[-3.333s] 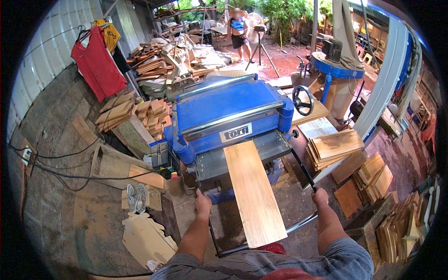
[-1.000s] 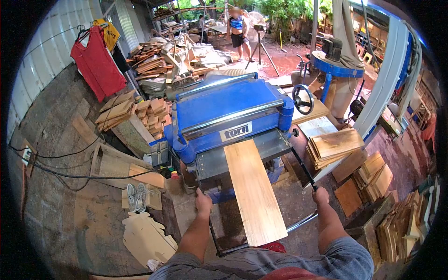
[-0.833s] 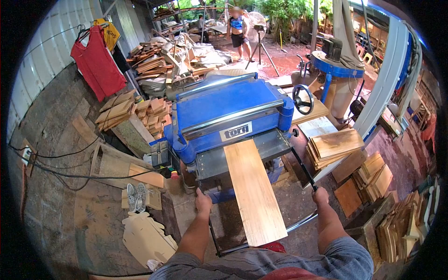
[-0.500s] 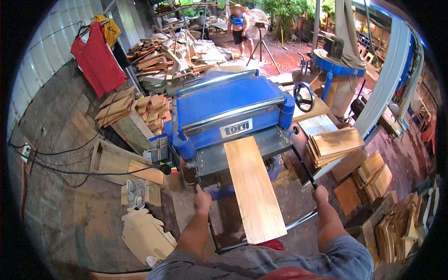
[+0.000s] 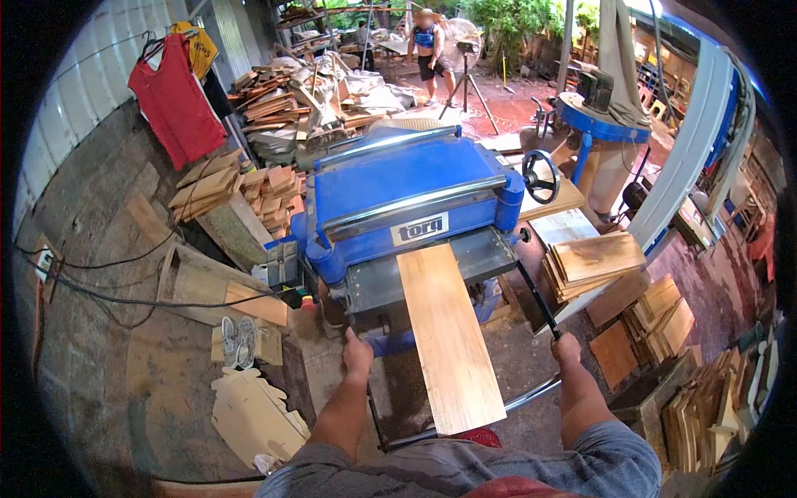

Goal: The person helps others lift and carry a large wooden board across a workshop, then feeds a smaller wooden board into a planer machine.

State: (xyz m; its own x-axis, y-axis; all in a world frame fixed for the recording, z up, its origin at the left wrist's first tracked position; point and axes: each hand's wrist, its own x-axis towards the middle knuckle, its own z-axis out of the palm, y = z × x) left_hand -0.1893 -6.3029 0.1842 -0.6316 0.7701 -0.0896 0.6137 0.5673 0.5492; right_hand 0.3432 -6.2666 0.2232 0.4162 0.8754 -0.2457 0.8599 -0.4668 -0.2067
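Observation:
A wide pale board (image 5: 452,340) lies lengthwise between my arms, its far end at the front of the blue machine (image 5: 407,183) on its dark bed (image 5: 374,285). The near end reaches close to my body, over a metal roller bar (image 5: 531,397). My left hand (image 5: 358,355) is closed around the left rail of the frame that extends from the bed. On the other side, my right hand (image 5: 566,349) is wrapped round the black right rail (image 5: 538,299). Neither hand touches the board.
Stacked boards (image 5: 598,256) stand right of the machine, with more wood (image 5: 706,411) at lower right. A handwheel (image 5: 541,177) juts from its right side. Cables (image 5: 166,300), shoes (image 5: 239,342) and a wooden box (image 5: 195,286) are at left. A person (image 5: 430,54) stands beyond the machine.
The view has shifted slightly. The board and both hands look nearly the same relative to the machine. The distant person's pose differs slightly.

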